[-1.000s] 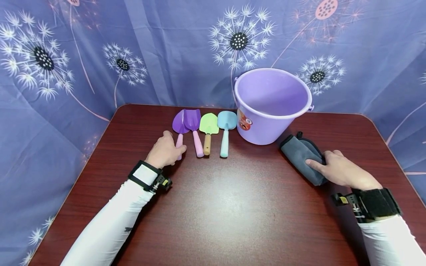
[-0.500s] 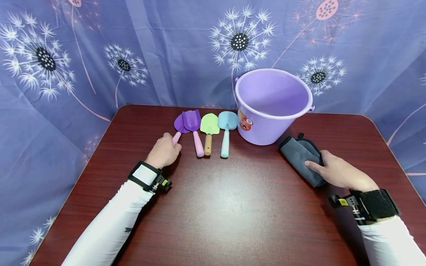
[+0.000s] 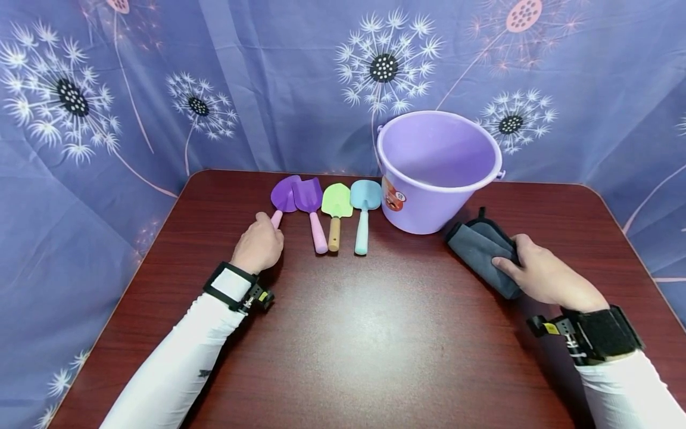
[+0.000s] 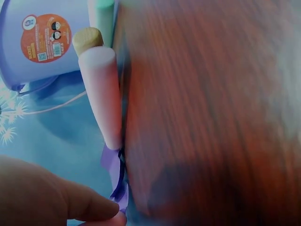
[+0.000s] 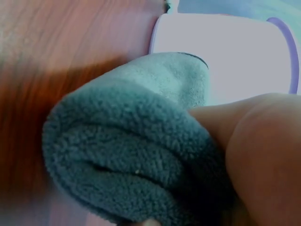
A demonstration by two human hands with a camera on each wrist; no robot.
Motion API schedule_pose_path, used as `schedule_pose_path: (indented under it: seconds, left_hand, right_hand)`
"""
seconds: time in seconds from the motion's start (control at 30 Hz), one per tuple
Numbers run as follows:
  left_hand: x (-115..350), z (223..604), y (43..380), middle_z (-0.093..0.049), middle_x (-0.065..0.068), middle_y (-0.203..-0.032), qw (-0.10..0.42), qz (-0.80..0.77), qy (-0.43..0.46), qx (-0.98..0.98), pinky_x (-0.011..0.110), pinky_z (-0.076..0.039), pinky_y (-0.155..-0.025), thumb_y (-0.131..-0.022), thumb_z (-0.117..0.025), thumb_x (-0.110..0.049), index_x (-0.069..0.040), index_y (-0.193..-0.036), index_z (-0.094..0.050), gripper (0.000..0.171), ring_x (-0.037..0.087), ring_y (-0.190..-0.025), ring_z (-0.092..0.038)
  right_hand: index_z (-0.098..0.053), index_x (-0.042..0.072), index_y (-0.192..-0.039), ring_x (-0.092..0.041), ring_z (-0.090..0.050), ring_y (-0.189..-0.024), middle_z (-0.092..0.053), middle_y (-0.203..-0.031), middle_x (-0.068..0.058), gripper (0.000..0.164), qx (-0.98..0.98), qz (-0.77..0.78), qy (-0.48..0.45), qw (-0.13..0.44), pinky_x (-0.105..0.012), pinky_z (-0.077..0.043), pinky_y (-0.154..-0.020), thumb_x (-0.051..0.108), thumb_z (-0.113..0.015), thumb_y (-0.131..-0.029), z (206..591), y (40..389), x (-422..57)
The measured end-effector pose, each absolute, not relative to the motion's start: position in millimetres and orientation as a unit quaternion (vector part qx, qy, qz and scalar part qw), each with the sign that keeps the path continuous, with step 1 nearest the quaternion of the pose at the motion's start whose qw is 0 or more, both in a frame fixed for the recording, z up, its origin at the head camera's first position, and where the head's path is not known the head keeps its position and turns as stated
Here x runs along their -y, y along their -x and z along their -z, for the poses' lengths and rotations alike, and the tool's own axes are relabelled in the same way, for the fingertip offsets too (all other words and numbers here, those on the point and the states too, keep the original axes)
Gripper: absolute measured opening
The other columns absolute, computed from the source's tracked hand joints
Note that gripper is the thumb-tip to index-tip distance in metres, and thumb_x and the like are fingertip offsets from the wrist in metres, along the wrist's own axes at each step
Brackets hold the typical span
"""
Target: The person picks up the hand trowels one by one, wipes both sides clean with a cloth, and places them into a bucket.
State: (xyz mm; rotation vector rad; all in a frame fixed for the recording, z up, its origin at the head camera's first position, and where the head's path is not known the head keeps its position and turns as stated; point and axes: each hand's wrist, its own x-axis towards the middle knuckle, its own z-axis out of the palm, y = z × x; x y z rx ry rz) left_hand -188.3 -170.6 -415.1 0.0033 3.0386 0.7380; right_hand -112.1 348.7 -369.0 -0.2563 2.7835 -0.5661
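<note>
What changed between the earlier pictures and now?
The left hand closed round the pink handle of the leftmost purple shovel, drawing it slightly left. The right hand, gripping the folded grey fabric bundle throughout, shifted slightly left. The round lilac plastic bucket, second purple shovel, tan-handled green shovel and blue shovel stayed put.

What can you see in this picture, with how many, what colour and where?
Backdrop: one, blue-violet with dandelion print, behind the table
Table: one, reddish-brown, beneath everything
Bucket: one, light purple, back right of centre
Label: one, orange, on the bucket
Purple trowels: two, pink handles, left end of the row
Green trowel: one, tan handle, third in row
Blue trowel: one, pale handle, beside the bucket
Folded cloth: one, grey, right of centre
Sleeves: two, white, on both arms
Wrist straps: two, black, one per wrist
Hands: two; left hand gripping the leftmost trowel, right hand the cloth
</note>
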Motion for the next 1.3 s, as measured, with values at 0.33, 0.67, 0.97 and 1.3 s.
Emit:
schedule_pose_path:
  seconds: [0.33,0.67,0.97,1.3]
  left_hand:
    - [168,397,176,-0.061,0.032,-0.105,-0.020,-0.191,0.045,-0.980,0.065,-0.054,-0.077,-0.106,-0.051,-0.017,0.009,-0.117,-0.043,0.029,0.057,-0.093,-0.068]
    - [171,381,165,-0.058,0.032,-0.103,-0.082,-0.185,0.024,-0.979,0.067,-0.054,-0.072,-0.107,-0.053,-0.018,0.009,-0.113,-0.044,0.029,0.059,-0.086,-0.067]
    - [170,348,145,-0.059,0.029,-0.098,-0.134,-0.193,-0.027,-0.972,0.067,-0.052,-0.062,-0.107,-0.055,-0.016,0.008,-0.116,-0.048,0.027,0.058,-0.075,-0.066]
    - [161,315,124,-0.064,0.019,-0.104,-0.184,-0.235,-0.078,-0.951,0.063,-0.051,-0.059,-0.105,-0.057,-0.015,0.001,-0.128,-0.058,0.029,0.048,-0.070,-0.066]
  right_hand:
    - [-0.039,-0.014,-0.134,-0.027,-0.055,-0.076,-0.052,-0.085,-0.012,0.052,-0.974,0.170,0.094,0.117,-0.042,-0.042,-0.065,0.027,-0.060,-0.110,355,108,-344]
    - [-0.052,-0.003,-0.118,-0.023,-0.058,-0.077,-0.059,-0.089,-0.007,0.035,-0.980,0.137,0.131,0.060,-0.045,-0.047,-0.070,0.024,-0.070,-0.104,331,93,-335]
    - [-0.060,0.007,-0.123,-0.014,-0.054,-0.078,-0.060,-0.092,0.003,0.036,-0.975,0.115,0.191,-0.004,-0.039,-0.045,-0.068,0.017,-0.081,-0.096,306,75,-313]
    - [-0.066,0.017,-0.122,-0.009,-0.053,-0.087,-0.062,-0.099,0.008,0.046,-0.948,0.121,0.268,-0.125,-0.032,-0.042,-0.077,0.014,-0.090,-0.083,284,62,-287]
